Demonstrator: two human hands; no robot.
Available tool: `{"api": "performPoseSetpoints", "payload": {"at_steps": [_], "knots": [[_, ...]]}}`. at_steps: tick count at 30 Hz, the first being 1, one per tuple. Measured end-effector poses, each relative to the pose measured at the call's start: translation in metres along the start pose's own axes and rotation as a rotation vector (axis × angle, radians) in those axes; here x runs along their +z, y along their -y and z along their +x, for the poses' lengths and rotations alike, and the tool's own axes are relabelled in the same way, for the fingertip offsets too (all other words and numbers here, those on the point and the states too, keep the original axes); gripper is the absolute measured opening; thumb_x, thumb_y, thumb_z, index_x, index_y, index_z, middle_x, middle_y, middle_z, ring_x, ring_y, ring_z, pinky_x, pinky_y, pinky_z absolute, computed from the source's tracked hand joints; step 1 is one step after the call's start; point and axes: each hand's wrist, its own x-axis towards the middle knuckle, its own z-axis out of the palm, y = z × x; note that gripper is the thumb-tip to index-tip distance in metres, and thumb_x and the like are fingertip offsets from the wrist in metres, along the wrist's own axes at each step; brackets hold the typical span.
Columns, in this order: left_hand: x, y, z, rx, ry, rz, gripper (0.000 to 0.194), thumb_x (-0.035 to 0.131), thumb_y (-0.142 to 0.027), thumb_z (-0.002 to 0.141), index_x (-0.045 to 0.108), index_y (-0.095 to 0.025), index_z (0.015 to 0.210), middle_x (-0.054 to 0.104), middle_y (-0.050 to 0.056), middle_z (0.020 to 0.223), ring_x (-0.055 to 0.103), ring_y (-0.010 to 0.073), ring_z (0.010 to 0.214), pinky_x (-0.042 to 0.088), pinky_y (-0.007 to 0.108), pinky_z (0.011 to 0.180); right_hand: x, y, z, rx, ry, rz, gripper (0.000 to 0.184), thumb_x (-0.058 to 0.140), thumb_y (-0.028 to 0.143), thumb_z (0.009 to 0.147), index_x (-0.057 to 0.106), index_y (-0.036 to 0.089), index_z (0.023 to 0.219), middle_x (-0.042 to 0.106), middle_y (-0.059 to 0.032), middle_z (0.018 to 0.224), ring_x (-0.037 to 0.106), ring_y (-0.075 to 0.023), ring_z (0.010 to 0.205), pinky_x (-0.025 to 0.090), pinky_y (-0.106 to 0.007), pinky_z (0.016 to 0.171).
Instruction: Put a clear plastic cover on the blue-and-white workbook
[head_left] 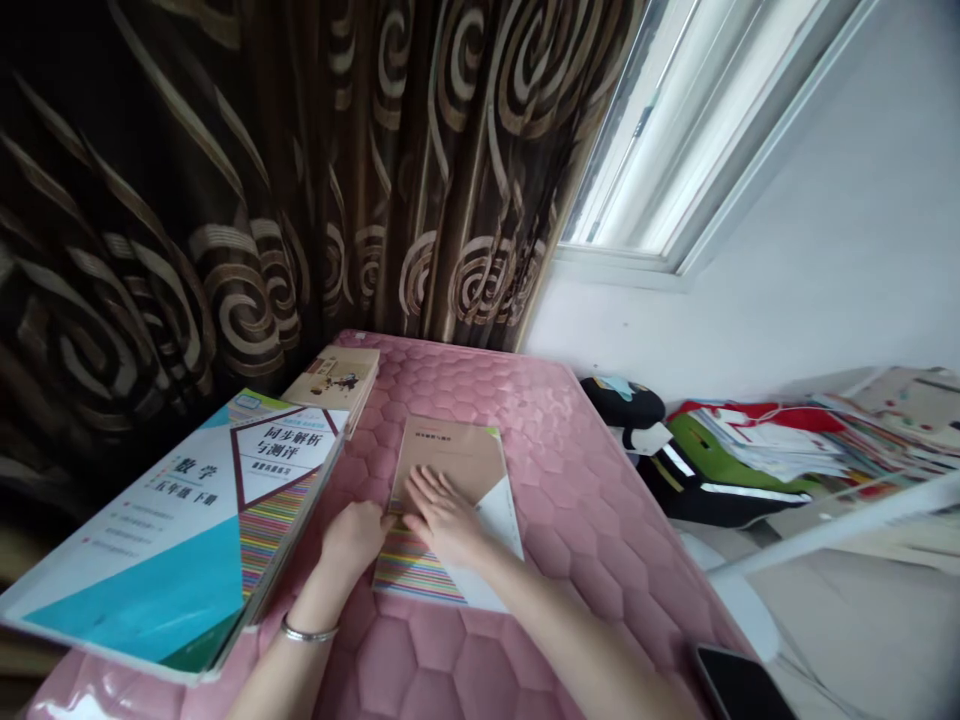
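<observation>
A thin workbook with a brown, white and striped cover lies on the pink quilted table cover. My right hand rests on its cover, palm down and fingers stretched out. At the workbook's left edge is my left hand, its fingers curled closed and seeming to pinch that edge; the fingertips are partly hidden. A silver bracelet circles the left wrist. To the left lies a stack topped by a large blue and white mathematics workbook, its cover striped at one side.
Behind the large stack sits a pile of tan notebooks. A dark phone lies by the right front edge. Beyond the table's right side are a green and black bag and piled papers. A patterned curtain hangs at the back.
</observation>
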Motion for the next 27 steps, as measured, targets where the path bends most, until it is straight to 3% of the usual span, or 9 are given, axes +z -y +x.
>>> {"api": "performPoseSetpoints", "payload": {"at_steps": [5,8,13,16,19,23,27], "knots": [[-0.001,-0.002,-0.004,-0.025,-0.004,-0.006,0.036,0.046,-0.038,0.094,0.071,-0.012,0.093,0.073,0.016,0.096,0.069,0.0265,0.093,0.051,0.032,0.074,-0.023,-0.070,0.029,0.432,0.023,-0.084,0.065,0.020,0.045,0.099,0.025,0.002,0.148,0.016,-0.0154,0.157,0.012,-0.0243,0.147,0.009,-0.041,0.119],[0.001,-0.007,-0.009,-0.059,-0.059,0.032,0.037,0.044,-0.036,0.095,0.071,-0.010,0.092,0.071,0.019,0.091,0.070,0.0295,0.089,0.052,0.035,0.071,-0.029,-0.089,0.026,0.553,0.015,-0.155,0.063,0.021,0.040,0.099,0.024,-0.001,0.148,0.017,-0.0171,0.157,0.012,-0.0267,0.146,0.008,-0.041,0.118],[0.011,-0.031,-0.030,-0.102,-0.187,0.107,0.035,0.039,-0.023,0.095,0.068,-0.003,0.099,0.069,0.022,0.085,0.070,0.0310,0.081,0.053,0.036,0.066,-0.014,-0.058,-0.002,0.564,-0.005,-0.165,0.062,0.027,0.038,0.098,0.029,-0.001,0.146,0.019,-0.0215,0.155,0.012,-0.0308,0.146,0.010,-0.046,0.117],[0.019,-0.043,-0.042,-0.120,-0.254,0.160,0.038,0.042,-0.025,0.093,0.064,0.001,0.110,0.068,0.026,0.093,0.069,0.0329,0.081,0.052,0.035,0.063,-0.005,-0.036,-0.025,0.527,-0.044,-0.117,0.062,0.028,0.039,0.098,0.031,0.001,0.146,0.019,-0.0209,0.155,0.014,-0.0298,0.146,0.012,-0.045,0.117],[0.023,-0.041,-0.044,-0.139,-0.276,0.153,0.044,0.044,-0.031,0.092,0.061,0.003,0.113,0.066,0.028,0.098,0.068,0.0332,0.083,0.051,0.035,0.064,-0.002,-0.027,-0.039,0.505,-0.079,-0.077,0.061,0.029,0.040,0.098,0.033,0.002,0.146,0.019,-0.0205,0.155,0.014,-0.0289,0.146,0.014,-0.044,0.118],[0.018,-0.021,-0.035,-0.134,-0.130,-0.103,0.040,0.050,-0.038,0.087,0.065,-0.002,0.096,0.069,0.022,0.089,0.067,0.0312,0.086,0.047,0.033,0.070,-0.004,-0.026,-0.043,0.499,-0.116,-0.028,0.060,0.033,0.038,0.098,0.036,0.001,0.144,0.021,-0.0214,0.154,0.016,-0.0293,0.145,0.015,-0.044,0.118],[0.011,-0.012,-0.031,-0.046,-0.007,-0.584,0.034,0.053,-0.046,0.079,0.062,-0.014,0.073,0.065,0.008,0.069,0.063,0.0241,0.072,0.042,0.029,0.064,-0.004,-0.027,-0.042,0.486,-0.175,0.022,0.057,0.037,0.035,0.096,0.040,0.001,0.142,0.024,-0.0215,0.153,0.018,-0.0296,0.145,0.017,-0.044,0.118]]}}
